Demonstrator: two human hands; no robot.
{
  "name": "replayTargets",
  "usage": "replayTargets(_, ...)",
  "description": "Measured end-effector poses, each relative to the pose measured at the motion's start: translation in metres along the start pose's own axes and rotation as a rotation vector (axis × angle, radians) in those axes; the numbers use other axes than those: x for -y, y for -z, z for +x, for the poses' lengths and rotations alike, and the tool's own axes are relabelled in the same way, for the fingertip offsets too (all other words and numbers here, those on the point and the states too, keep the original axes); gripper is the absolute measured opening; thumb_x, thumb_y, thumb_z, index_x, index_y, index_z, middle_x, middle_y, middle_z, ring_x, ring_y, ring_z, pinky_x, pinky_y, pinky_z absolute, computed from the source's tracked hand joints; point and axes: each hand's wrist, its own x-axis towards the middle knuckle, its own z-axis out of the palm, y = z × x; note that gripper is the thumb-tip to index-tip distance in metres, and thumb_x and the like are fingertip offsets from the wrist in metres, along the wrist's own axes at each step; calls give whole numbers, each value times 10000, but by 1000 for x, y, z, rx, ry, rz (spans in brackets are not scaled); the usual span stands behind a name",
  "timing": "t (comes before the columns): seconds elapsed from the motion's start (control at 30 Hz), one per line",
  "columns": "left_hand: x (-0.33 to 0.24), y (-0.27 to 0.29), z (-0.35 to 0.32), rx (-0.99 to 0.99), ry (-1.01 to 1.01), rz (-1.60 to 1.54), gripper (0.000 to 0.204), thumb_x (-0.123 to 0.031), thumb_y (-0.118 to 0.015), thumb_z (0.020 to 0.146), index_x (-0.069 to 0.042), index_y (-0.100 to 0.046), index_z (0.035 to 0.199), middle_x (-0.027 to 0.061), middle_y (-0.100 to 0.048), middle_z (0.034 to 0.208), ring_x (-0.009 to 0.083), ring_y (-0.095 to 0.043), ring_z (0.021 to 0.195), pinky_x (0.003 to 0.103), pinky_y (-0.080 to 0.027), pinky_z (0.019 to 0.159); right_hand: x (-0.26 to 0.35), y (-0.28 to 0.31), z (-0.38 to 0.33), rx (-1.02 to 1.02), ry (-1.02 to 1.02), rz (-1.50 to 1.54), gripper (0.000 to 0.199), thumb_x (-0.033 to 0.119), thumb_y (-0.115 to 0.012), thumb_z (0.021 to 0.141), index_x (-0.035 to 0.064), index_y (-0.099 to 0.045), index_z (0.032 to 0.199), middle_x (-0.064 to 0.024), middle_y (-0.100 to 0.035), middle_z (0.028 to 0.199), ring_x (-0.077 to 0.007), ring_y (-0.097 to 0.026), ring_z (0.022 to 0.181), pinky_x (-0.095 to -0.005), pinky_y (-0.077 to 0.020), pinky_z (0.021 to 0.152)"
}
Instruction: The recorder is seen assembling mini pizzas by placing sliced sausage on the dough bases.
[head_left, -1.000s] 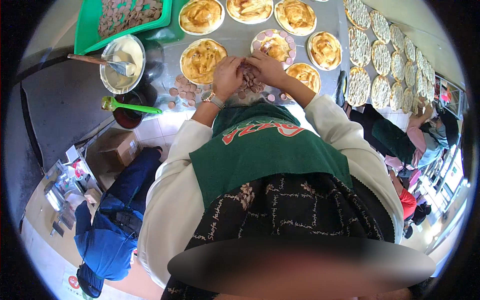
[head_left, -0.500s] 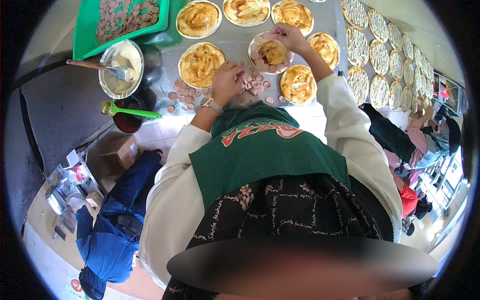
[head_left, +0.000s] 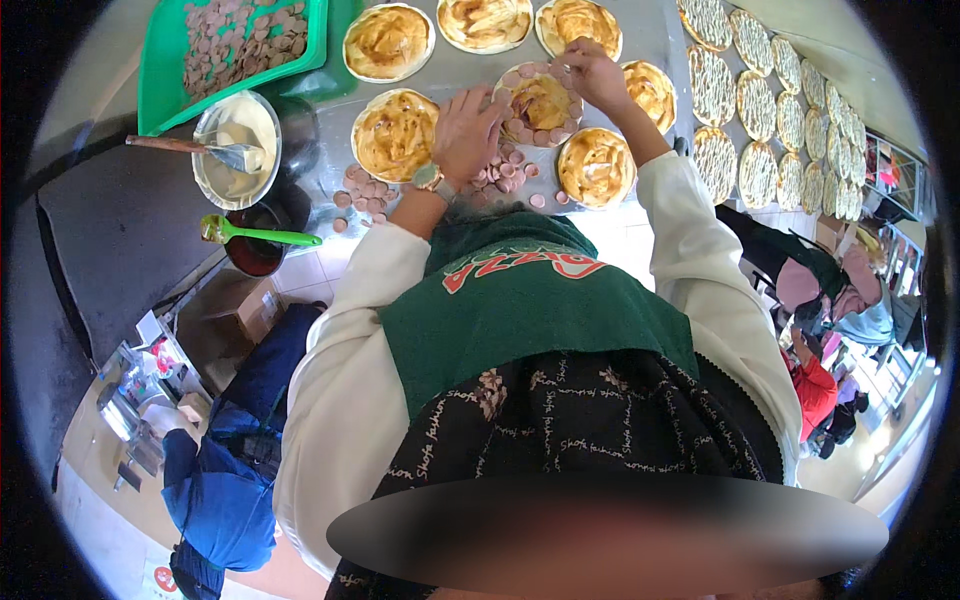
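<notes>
1. The left hand [head_left: 468, 128] lies palm-down, fingers loosely spread, on a heap of small round pinkish-brown sausage slices [head_left: 500, 172] on the grey metal worktop [head_left: 330, 120], between two round cheese-topped pizza bases
2. The right hand [head_left: 592, 72] reaches to the far rim of the middle round pizza base ringed with sausage slices [head_left: 540, 102], fingertips pinched together; whether they hold a slice cannot be told
3. Left of this stand a green plastic tray of slices [head_left: 160, 60], a metal bowl of pale sauce [head_left: 236, 150] and a green-handled ladle [head_left: 255, 236]
</notes>
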Motion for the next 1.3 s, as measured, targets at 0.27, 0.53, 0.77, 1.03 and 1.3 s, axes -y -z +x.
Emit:
replayTargets(0.27,6,-32,44,72,-85,141,445,-262,-621,884,-215,-567,1323,81,-507,1297,262,-494,1136,428,-410,892,16,3,-18,-13,19,-132,216,209,-695,826,249,-729,1036,19,-578,1025,-203,-633,933,-355,-551,710)
replayTargets(0.53,11,-36,44,139,-43,175,446,-326,-637,878,-220,-575,1307,78,-512,1305,257,-496,1147,421,-409,887,43,5,-12,168,-24,-257,439,53,-575,784,289,-673,1141,-23,-546,1124,-205,-569,1111,-361,-562,809)
replayTargets(0.77,26,-1,21,-68,75,101,307,-185,-639,840,-175,-661,1146,71,-551,1201,278,-527,1085,425,-415,872,66,4,-19,-4,49,-125,418,58,-586,761,261,-682,1113,-10,-577,1046,-219,-579,1067,-367,-558,789)
replayTargets(1.03,28,17,-28,-3,130,178,156,-171,-667,798,-93,-686,931,61,-582,1023,276,-535,993,420,-403,832,122,-60,-59,104,468,-227,193,170,-608,763,105,-653,939,-49,-605,973,-285,-536,1114,-369,-527,796)
replayTargets(1.3,20,6,-24,245,63,383,130,-155,-649,763,-124,-677,886,36,-615,949,237,-531,982,387,-386,821,108,-47,-52,68,76,126,150,206,-669,813,82,-650,895,-89,-643,937,-269,-628,957,-371,-538,732)
